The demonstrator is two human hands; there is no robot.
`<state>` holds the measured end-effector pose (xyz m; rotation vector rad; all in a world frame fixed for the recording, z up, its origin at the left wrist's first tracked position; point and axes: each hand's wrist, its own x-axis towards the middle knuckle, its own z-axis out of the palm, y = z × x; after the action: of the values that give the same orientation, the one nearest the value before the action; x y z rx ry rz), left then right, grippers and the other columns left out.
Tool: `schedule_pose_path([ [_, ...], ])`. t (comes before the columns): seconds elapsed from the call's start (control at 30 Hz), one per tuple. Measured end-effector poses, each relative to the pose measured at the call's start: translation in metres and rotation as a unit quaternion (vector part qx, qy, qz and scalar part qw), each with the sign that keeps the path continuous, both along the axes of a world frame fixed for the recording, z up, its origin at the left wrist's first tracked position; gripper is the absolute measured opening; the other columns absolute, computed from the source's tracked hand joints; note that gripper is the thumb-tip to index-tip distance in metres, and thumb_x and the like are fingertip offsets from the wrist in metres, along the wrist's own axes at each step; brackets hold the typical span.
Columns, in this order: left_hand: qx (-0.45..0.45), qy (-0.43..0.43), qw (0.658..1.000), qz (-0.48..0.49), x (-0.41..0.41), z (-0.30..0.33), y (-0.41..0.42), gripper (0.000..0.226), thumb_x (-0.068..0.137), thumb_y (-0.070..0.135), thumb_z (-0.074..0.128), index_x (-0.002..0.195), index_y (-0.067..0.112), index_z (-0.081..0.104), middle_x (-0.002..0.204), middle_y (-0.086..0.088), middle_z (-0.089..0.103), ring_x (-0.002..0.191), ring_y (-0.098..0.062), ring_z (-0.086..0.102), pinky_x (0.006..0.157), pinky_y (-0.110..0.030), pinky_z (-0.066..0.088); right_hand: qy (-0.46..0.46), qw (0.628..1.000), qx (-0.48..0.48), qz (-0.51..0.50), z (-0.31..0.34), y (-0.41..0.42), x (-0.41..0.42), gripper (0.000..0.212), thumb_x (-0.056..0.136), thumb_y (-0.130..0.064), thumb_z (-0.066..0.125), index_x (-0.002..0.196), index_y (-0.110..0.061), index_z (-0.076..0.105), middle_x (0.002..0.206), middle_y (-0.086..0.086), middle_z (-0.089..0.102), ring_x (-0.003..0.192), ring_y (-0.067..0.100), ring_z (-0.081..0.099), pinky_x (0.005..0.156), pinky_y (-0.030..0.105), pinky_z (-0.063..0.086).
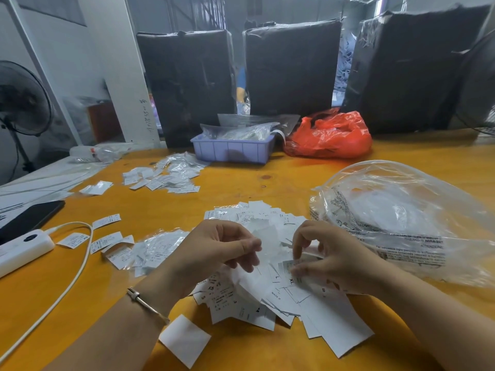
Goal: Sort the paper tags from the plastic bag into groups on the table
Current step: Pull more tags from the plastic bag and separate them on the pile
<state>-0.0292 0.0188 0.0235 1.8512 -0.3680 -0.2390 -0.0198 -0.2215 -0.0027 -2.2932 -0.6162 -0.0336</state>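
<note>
Orange tabletop [267, 183] fills our head view, its left edge meeting a white surface, with bare wood between the heaps. We see a clear plastic bag [401, 218] lying at right, printed "ATTENZIONE". Our pile of paper tags [267, 298] sits in front of us, marked XS, S, L and XL. Our left hand [214, 250] pinches a blurred white tag between curled fingers [249, 246]. Our right hand [329, 258] pinches a printed tag over the pile.
</note>
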Motion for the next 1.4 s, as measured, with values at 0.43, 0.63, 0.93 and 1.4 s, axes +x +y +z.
schedule_pose_path([
  [0.43,-0.032,-0.034,0.999,-0.023,-0.003,0.0,0.001,0.024,0.085,0.034,0.067,0.085,0.012,0.077,0.08,-0.009,0.076,0.071,-0.019,0.071,0.062,-0.02,0.052,-0.028,0.92,0.389,-0.036,0.023,0.005,-0.013,0.024,0.076,-0.021,0.067,0.085,-0.002,0.056,0.077,0.009,0.073,0.063,0.025,0.068,0.055,0.027,0.052],
  [0.63,-0.066,-0.08,0.994,-0.029,-0.005,0.002,0.001,0.015,0.083,0.03,0.072,0.086,0.016,0.077,0.078,-0.009,0.075,0.069,-0.018,0.07,0.061,-0.02,0.052,-0.047,0.914,0.401,-0.045,0.038,0.003,-0.024,0.019,0.078,-0.02,0.067,0.087,-0.007,0.058,0.067,0.018,0.068,0.037,0.019,0.046,0.036,0.017,0.033],
  [0.93,-0.068,-0.097,0.993,-0.023,-0.006,0.002,0.0,0.021,0.081,0.036,0.072,0.083,0.016,0.077,0.076,-0.007,0.075,0.067,-0.015,0.07,0.06,-0.02,0.051,-0.117,0.931,0.346,-0.02,0.044,0.013,-0.04,0.016,0.076,-0.02,0.071,0.081,-0.006,0.064,0.067,0.011,0.068,0.037,0.014,0.044,0.038,0.025,0.041],
  [1.4,-0.042,-0.077,0.995,-0.041,-0.008,0.003,-0.004,0.024,0.081,0.036,0.073,0.085,0.013,0.077,0.078,-0.008,0.076,0.068,-0.019,0.071,0.06,-0.02,0.051,-0.111,0.966,0.235,-0.018,0.032,0.022,-0.041,0.016,0.08,-0.03,0.064,0.076,-0.015,0.068,0.064,-0.007,0.067,0.038,0.006,0.047,0.039,0.024,0.042],
])
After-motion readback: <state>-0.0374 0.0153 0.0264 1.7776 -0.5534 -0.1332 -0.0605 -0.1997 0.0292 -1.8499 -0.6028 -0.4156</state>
